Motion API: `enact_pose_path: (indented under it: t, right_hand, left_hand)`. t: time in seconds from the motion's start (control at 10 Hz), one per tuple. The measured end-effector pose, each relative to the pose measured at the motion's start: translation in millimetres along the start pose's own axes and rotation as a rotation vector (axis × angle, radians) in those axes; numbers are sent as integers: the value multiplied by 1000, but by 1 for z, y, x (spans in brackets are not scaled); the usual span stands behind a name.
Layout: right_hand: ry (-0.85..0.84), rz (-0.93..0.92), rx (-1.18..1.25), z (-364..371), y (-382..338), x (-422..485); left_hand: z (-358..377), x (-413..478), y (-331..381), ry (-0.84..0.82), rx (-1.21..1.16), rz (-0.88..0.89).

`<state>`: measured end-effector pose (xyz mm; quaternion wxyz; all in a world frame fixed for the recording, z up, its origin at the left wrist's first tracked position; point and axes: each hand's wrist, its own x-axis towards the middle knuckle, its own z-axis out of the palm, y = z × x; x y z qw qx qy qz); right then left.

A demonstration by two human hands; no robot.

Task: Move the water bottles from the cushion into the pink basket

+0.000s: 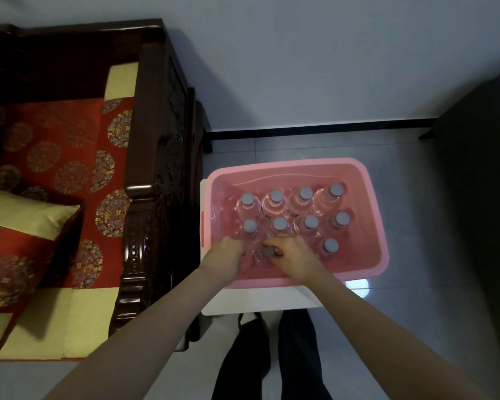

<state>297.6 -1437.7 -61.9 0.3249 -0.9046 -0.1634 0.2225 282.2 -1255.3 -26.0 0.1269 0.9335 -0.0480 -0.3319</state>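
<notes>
Ten clear plastic water bottles (306, 193) with grey screw caps can be counted by their caps, all upright inside the one rectangular pink plastic basket (286, 176). Four stand along its far wall, four in the middle row, one by the near right corner and one at the near edge. Their sides are too blurred to read any label or brand.

The right hand (293, 254) curls its fingers and thumb around the neck of the near-edge bottle (267, 251), whose cap shows just beside the fingertips. The left hand (225, 252) reaches down into the near left corner with its fingers hidden below the knuckles, so I cannot tell whether it holds anything.

The basket rests on one white low stand (257, 301) on the grey tiled floor (387, 327). To its left, a dark carved wooden sofa (150, 140) carries one red and gold patterned cushion (55, 134) and one loose pillow (20, 226) in matching cloth.
</notes>
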Motion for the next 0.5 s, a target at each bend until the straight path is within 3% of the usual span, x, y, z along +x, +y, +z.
enact_pose_path:
  t: [0.2, 0.5]
  right_hand:
    - [-24, 47, 49, -2, -1, 2]
    - [-61, 55, -40, -12, -12, -2]
  left_hand:
    - [9, 20, 2, -49, 67, -7]
    - [8, 24, -8, -79, -84, 22]
